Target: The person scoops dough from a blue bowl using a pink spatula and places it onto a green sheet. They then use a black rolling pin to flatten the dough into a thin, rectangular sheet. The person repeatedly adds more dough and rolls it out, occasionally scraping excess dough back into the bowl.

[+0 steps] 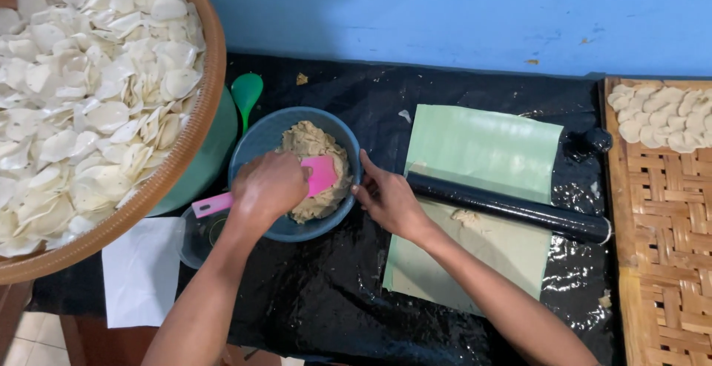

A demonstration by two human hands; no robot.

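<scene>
The left hand [268, 185] is closed around a pink scraper [311, 177], whose blade presses into the beige dough [315, 143] inside a blue bowl [259, 140] directly beneath it, while the right hand [389, 201], fingers loosely spread and holding nothing, rests against that bowl's rim on its right side. Just right of the right hand lies a black rolling pin [512, 209] across a pale green sheet [482, 151]. Left of the left hand a wide woven basket [200, 114] holds thin white chips [81, 77], and a bamboo tray [667, 225] sits far to the right.
</scene>
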